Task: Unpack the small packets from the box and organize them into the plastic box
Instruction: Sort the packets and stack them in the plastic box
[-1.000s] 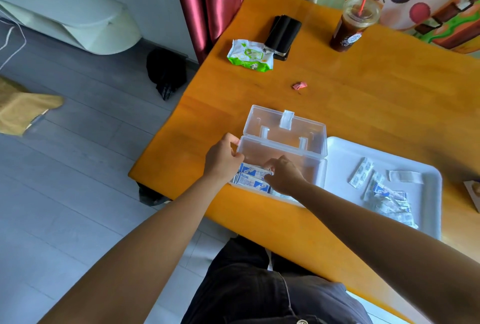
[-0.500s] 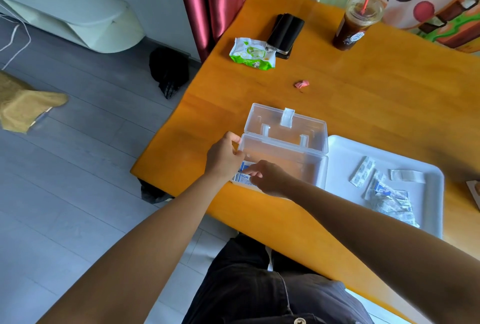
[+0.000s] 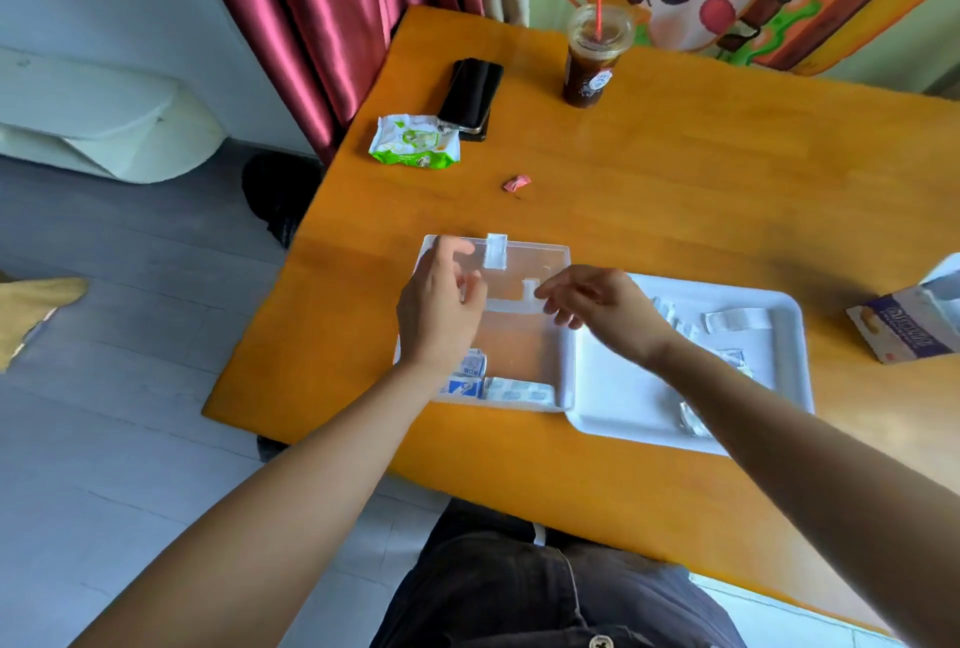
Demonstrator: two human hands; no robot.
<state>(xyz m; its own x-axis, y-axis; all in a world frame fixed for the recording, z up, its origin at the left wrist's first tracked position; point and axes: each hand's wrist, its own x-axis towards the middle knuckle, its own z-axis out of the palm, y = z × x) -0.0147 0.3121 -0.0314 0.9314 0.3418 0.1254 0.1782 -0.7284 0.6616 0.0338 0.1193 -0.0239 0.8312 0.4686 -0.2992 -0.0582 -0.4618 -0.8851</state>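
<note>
Small packets (image 3: 488, 382) lie in the near-left corner of the clear plastic box (image 3: 519, 346) on the worktop (image 3: 675, 180), the left hand (image 3: 441, 307) loosely curled and the right hand (image 3: 605, 307) relaxed above it, both empty.

Left hand (image 3: 441, 307), right hand (image 3: 602, 309) above plastic box (image 3: 524, 351), packets (image 3: 514, 390) inside, tray (image 3: 623, 413) beside

head view, worn high, facing down over table (image 3: 675, 180), hands close
</note>
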